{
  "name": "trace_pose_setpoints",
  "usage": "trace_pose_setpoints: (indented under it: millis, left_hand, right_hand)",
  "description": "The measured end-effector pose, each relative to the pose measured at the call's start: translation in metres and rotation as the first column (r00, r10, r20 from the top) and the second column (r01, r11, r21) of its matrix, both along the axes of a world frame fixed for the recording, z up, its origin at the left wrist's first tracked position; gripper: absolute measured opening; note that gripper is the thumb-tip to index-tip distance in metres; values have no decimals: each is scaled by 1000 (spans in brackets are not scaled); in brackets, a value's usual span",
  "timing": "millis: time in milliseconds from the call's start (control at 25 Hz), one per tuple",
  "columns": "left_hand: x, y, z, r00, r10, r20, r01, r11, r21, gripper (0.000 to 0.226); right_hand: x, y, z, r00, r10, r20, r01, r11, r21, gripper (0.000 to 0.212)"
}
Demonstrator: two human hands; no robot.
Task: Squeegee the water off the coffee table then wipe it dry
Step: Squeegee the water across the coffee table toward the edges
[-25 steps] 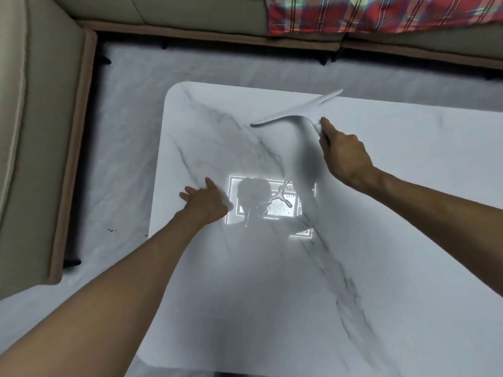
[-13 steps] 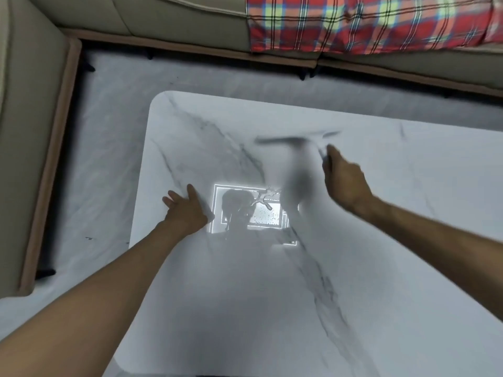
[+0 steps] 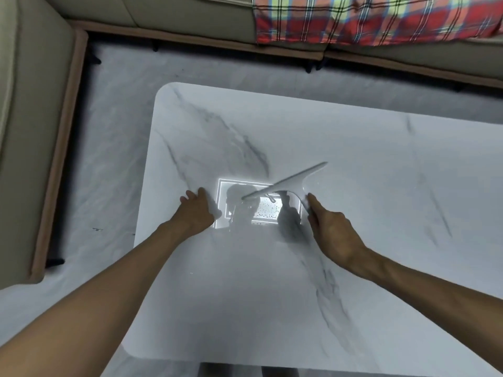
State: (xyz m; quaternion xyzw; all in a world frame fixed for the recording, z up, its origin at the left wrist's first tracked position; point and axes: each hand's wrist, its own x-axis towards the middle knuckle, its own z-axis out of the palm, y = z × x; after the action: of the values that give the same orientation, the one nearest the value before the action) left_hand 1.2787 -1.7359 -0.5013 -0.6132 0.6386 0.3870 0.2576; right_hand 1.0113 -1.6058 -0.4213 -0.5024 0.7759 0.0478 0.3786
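A person is leaning over a white marble-patterned coffee table, seen from above. The right hand is gripping the handle of a pale squeegee, fingers curled closed around it, with the blade slanting across the middle of the table and looking raised slightly at its far end. The blade is sitting over a bright reflected rectangle of light, where small water droplets are showing; probably this is the wet patch being worked on. The left hand is pressing flat on the table just left of that reflection, fingers held loosely together and thumb apart, likely bracing the body while reaching. The table's rounded left edge is lying close beyond the left hand, giving a short path for pushing water off. To the right of the squeegee the tabletop is stretching wide and bare. Beyond the table's far edge, across a strip of pale floor, a beige sofa with a plaid blanket is standing. No drying cloth is showing.
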Motion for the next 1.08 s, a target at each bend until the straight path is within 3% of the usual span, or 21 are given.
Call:
trace_pose_setpoints:
  millis: [80, 240, 440, 600, 720, 840, 960, 1080]
  left_hand:
    - [18, 4, 5, 998, -11, -63, 11, 1000, 4, 67]
    - [45, 9, 14, 975, 152, -162, -175, 974, -143, 61]
    - [79, 25, 15, 920, 354, -171, -387, 891, -239, 51]
    - [101, 35, 10, 891, 429, -151, -454, 855, -249, 54]
    - [104, 44, 13, 881, 449, -147, -471, 856, -213, 53]
    - [104, 54, 16, 884, 439, -162, -465, 865, -191, 42]
    - [104, 66, 20, 881, 440, -176, -469, 861, -195, 11]
    - [115, 77, 27, 848, 494, -193, -528, 821, -216, 27]
  right_hand:
    - [1, -17, 11, 1000, 26, -9, -26, 999, -27, 40]
    - [22, -129, 7, 999, 34, -39, -42, 972, -231, 29]
    - [107, -233, -31, 1000, 19, 3, -18, 977, -214, 40]
    - [147, -173, -48, 950, 311, -2, -304, 928, -216, 47]
    - [115, -90, -37, 891, 454, 26, -446, 883, -146, 48]
    - [51, -30, -12, 850, 527, -4, -527, 849, 23, 49]
    - [0, -4, 16, 816, 569, -100, -553, 820, 147, 48]
    - [8, -14, 33, 832, 544, -106, -533, 838, 115, 46]
